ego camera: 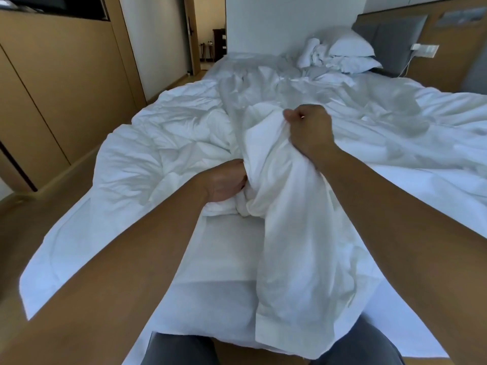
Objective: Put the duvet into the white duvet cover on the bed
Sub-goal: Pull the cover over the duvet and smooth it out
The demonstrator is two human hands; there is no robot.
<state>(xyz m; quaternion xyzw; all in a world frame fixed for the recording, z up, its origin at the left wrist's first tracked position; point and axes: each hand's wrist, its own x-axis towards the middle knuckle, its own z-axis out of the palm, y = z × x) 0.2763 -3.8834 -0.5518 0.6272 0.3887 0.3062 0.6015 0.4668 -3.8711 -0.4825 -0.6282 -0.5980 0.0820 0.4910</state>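
My right hand (311, 130) is fisted tight round a bunch of the white duvet cover (290, 246), held up over the near middle of the bed (434, 185), its loose end hanging toward me. My left hand (226, 180) sits lower against the bunched cloth, fingers buried, so I cannot tell its grip. The crumpled duvet (158, 154) lies just left.

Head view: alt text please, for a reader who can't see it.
A person at the foot of a bed grips a white duvet cover in the raised right hand, while the left hand is tucked into bunched fabric lower down, fingers hidden. A crumpled white duvet lies across the bed, with pillows at the far end.
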